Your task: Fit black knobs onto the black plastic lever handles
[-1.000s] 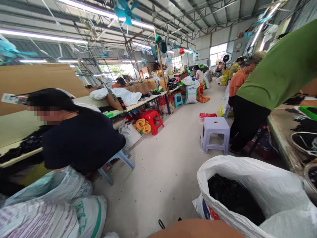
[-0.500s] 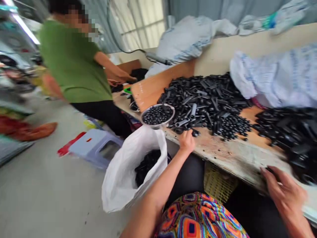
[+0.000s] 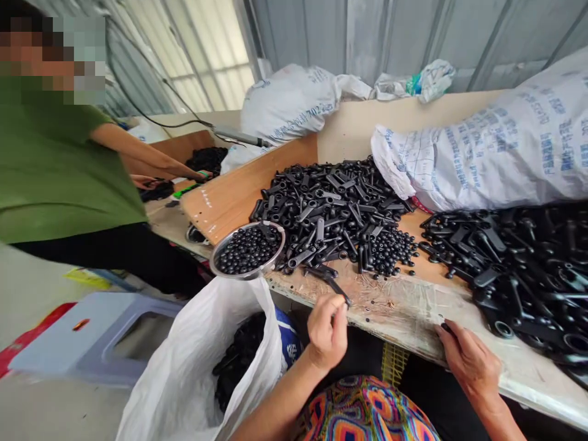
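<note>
My left hand pinches one end of a black handle, nearer me and right of the metal bowl; my right hand, farther right of that bowl, has fingertips closed on a small dark piece.

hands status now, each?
Left hand: closed, pinching the end of a black lever-like part.
Right hand: closed on a small dark piece; exact shape unclear.
</note>
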Demonstrator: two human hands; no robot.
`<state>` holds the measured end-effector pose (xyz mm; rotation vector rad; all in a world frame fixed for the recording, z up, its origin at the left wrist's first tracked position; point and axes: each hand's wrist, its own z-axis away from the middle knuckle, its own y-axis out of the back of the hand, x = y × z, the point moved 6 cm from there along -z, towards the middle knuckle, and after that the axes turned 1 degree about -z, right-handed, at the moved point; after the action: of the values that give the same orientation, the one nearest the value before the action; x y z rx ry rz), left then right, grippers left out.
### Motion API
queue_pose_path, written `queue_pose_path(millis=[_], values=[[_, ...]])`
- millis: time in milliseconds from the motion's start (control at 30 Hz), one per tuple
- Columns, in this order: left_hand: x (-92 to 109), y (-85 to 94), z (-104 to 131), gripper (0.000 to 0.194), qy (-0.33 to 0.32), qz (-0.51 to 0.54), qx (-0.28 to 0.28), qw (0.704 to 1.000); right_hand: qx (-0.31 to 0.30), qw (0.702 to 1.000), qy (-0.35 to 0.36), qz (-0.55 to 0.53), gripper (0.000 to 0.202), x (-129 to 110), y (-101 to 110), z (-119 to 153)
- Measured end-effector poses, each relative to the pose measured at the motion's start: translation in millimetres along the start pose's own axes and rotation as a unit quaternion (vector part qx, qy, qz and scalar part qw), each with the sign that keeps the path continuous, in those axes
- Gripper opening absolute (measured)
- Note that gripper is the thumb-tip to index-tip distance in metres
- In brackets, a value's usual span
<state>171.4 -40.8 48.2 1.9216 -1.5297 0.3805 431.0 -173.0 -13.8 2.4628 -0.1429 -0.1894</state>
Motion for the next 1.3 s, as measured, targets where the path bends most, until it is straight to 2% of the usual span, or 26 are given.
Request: queue_pose_path(millis=[100,167,267,367,500,600,667,733,833,933,1067,1167,1200,1233,1300], values=[[19,-31.8,5,0.022,-0.006,0.154,-0.125,0.98,-0.021,0.999,-0.03,-0.003,0.022,1,-3,-2],[17,-51.8,8,0.02,0.01,0.222,-0.197,0.955,-0.031,0.998,-0.062,-0.012,0.021,3,-4,-3],[-6,-70.2,11,0.015,0.079,0.26,-0.269,0.924,-0.056,0.987,-0.143,-0.041,0.021,9,-5,-2],[-36,-76.8,9,0.012,0.155,0.254,-0.318,0.9,-0.08,0.96,-0.25,-0.1,0.025,19,-6,1],[-57,-79.6,-1,0.013,0.171,0.206,-0.366,0.891,-0.058,0.905,-0.372,-0.196,0.027,31,-3,8],[-57,-82.5,-10,0.02,0.13,0.088,-0.393,0.906,-0.038,0.846,-0.443,-0.294,0.026,38,-4,14],[-48,-83.7,-17,0.021,0.075,-0.025,-0.389,0.918,-0.026,0.783,-0.487,-0.387,0.026,38,-7,18],[-35,-86.7,-21,0.02,0.014,-0.111,-0.381,0.918,-0.022,0.705,-0.512,-0.49,0.027,33,-10,19],[-21,-98.2,-15,0.025,-0.042,-0.16,-0.411,0.897,-0.027,0.605,-0.515,-0.607,0.025,20,-13,14],[-24,-112.7,-7,0.027,-0.059,-0.196,-0.464,0.862,-0.036,0.552,-0.509,-0.659,0.022,12,-13,10],[-38,-127.2,-7,0.026,-0.049,-0.202,-0.499,0.842,-0.041,0.522,-0.5,-0.69,0.021,11,-13,11],[-43,-133.2,-10,0.021,-0.003,-0.183,-0.515,0.837,-0.045,0.502,-0.488,-0.712,0.022,11,-13,12],[-41,-134.4,-10,0.02,0.01,-0.175,-0.52,0.836,-0.047,0.505,-0.481,-0.715,0.022,11,-12,10],[-36,-135.6,-11,0.02,0.019,-0.162,-0.526,0.835,-0.053,0.521,-0.469,-0.712,0.022,11,-10,7],[-19,-138.8,-10,0.024,0.017,-0.111,-0.552,0.826,-0.093,0.59,-0.419,-0.684,0.02,7,-3,-7]])
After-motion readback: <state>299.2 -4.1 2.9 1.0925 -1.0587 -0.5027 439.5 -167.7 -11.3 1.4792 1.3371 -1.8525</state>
